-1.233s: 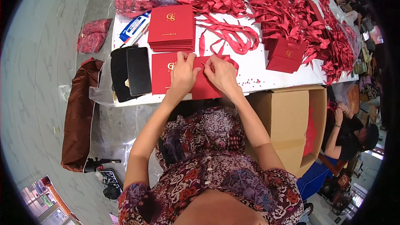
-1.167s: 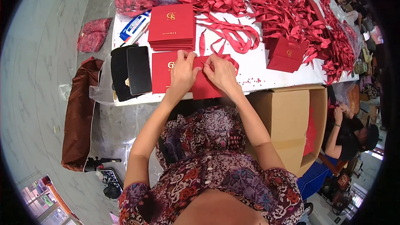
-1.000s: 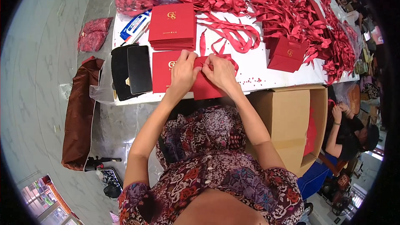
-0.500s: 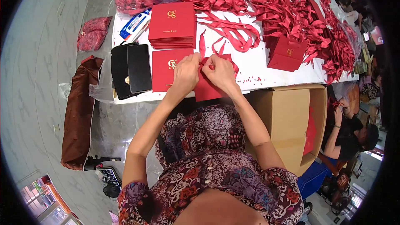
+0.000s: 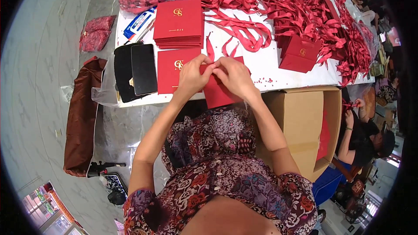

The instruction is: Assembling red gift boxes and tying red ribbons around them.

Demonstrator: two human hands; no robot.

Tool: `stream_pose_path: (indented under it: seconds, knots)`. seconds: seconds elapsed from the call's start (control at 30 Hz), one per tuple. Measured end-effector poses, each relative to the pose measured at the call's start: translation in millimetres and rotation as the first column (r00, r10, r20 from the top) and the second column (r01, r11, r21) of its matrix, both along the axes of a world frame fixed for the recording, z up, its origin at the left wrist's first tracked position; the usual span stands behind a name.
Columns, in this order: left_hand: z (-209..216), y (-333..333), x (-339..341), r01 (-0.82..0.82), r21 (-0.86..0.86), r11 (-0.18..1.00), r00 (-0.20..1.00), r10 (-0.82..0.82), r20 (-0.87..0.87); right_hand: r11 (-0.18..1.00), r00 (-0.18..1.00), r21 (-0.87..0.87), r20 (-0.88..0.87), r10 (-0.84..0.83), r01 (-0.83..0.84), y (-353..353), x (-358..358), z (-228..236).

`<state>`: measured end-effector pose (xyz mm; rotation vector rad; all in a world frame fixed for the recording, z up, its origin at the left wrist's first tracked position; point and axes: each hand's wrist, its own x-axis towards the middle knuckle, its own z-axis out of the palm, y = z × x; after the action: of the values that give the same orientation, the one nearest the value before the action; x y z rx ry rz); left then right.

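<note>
A red paper bag (image 5: 221, 96) lies flat at the table's front edge, below my fingers. My left hand (image 5: 193, 77) and my right hand (image 5: 235, 77) meet over its top edge, thumbs and fingertips pinched together on a red ribbon (image 5: 210, 50). Two loose ribbon ends stick out beyond my hands; the part between my fingertips is mostly hidden. Another red bag with gold print (image 5: 166, 75) lies flat under my left wrist. Behind it rises a neat stack of the same red bags (image 5: 178, 21).
Heaps of red ribboned bags (image 5: 300, 13) cover the far right table. A black phone (image 5: 143, 69) rests on a black pouch (image 5: 123, 72) at left. Beside my right arm stands an open cardboard box (image 5: 302, 126). A co-worker (image 5: 370, 135) sits at far right.
My fingertips have drawn together over the bag's top edge, and my right hand has turned slightly. The ribbon loop seen at the right of my right hand no longer shows.
</note>
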<state>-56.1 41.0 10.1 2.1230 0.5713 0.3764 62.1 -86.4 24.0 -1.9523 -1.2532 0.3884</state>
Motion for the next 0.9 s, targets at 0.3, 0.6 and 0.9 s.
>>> stream_pose_path:
  seconds: [0.3,0.6,0.9]
  knots:
    - [1.9,-21.4,-3.2,-0.015,0.276,0.961,0.973,-0.049,0.224,0.957,0.983,-0.224,-0.067,0.173,-0.184,4.6,49.5,-1.2]
    - [3.3,-20.2,-2.6,0.016,0.261,0.965,0.939,-0.104,0.328,0.915,0.705,-0.06,-0.658,0.264,-0.399,18.5,63.3,-30.1]
    - [-1.8,-25.0,1.7,-0.002,0.138,0.99,0.989,-0.018,0.148,0.993,0.899,-0.042,-0.422,-0.119,0.112,31.3,62.0,-36.7]
